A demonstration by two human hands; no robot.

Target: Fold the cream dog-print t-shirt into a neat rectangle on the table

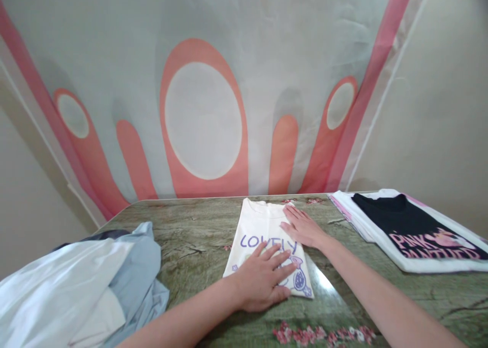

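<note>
A folded cream T-shirt (259, 223) lies flat in the middle of the table, its collar toward the far edge. Purple "LOVELY" lettering and small drawings show on its front. My left hand (263, 277) rests flat across the lower print with its fingers spread, hiding part of the drawings. Along the shirt's upper right edge, my right hand (303, 227) lies with fingers stretched out, touching the fabric near the collar. Neither hand grips anything.
A loose heap of white and light blue clothes (76, 282) covers the left of the table (194, 256). On the right lies a stack of folded shirts, topped by a black T-shirt (396, 215) with pink lettering. A wall with a printed hanging (263, 42) stands behind.
</note>
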